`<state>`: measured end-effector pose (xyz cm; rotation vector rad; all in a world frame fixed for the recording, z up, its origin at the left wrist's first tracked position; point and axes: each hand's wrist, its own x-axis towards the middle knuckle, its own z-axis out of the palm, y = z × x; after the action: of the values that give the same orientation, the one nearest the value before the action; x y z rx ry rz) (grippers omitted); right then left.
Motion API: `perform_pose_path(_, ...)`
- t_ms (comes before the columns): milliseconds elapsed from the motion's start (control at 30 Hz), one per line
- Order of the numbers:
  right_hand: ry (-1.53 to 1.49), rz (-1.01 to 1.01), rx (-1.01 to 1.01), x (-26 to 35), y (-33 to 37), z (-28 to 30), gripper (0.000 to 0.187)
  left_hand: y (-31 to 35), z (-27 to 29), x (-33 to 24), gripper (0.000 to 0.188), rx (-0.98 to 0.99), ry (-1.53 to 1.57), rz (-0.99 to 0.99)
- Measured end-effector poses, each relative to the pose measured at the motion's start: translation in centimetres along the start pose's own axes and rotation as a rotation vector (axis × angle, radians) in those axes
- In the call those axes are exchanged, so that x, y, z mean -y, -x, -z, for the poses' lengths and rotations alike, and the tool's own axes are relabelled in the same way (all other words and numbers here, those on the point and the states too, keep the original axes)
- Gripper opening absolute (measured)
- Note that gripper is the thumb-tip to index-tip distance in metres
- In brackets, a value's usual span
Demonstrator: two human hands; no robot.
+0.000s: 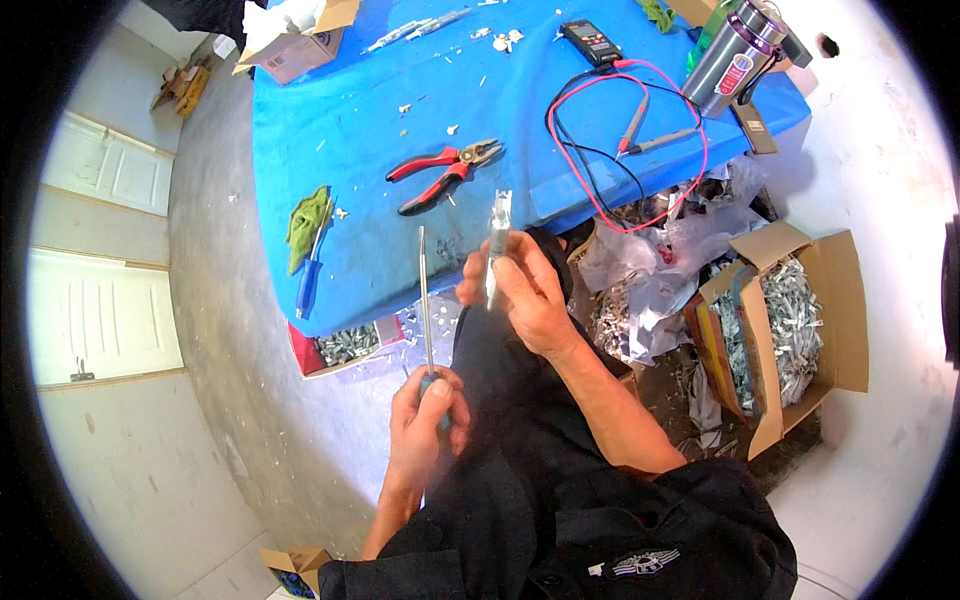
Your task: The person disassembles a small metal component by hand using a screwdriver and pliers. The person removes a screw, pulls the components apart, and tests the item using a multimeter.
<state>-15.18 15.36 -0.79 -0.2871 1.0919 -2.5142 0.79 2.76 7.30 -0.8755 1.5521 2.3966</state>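
My left hand (428, 415) is wrapped round the handle of a screwdriver (426, 300), whose long metal shaft points up and away over the near table edge. In my right hand (525, 295), between thumb and fingers, is a narrow silvery metal strip-like part (500, 228), held upright. The screwdriver's tip and this part are apart. Beyond both hands, red-and-black pliers (445, 175) lie on the blue-covered table (360, 240). A second screwdriver with a blue handle (309, 285) rests by a green cloth (308, 222) at the table's left.
A multimeter (592, 43) with red and black leads and a steel flask (738, 60) stand at the far right. Right of me, a cardboard box (765, 425) holds many metal strips, beside plastic bags (650, 270). Another box (300, 55) sits far left. Small scraps dot the table.
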Motion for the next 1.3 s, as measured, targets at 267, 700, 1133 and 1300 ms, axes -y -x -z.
perform_pose_path(267, 0.055, -0.188, -0.046, 2.2, 0.2, 0.5, 0.032, -0.1, 2.6, 1.2, 0.042, 0.019, -0.556, -0.183)
perform_pose_path(700, 0.128, -0.376, -0.219, -1.8, 1.4, 1.4, 0.032, 1.1, 4.2, 2.3, 0.043, -0.063, -0.769, -0.228)
perform_pose_path(1133, 0.181, -0.325, -0.196, -3.5, 0.5, 1.7, 0.035, 1.2, 2.8, 2.0, 0.043, -0.051, -0.685, -0.114)
perform_pose_path(1300, 0.212, -0.345, -0.208, -3.2, 0.4, 1.3, 0.035, 0.8, 2.6, 1.9, 0.041, -0.08, -0.797, -0.24)
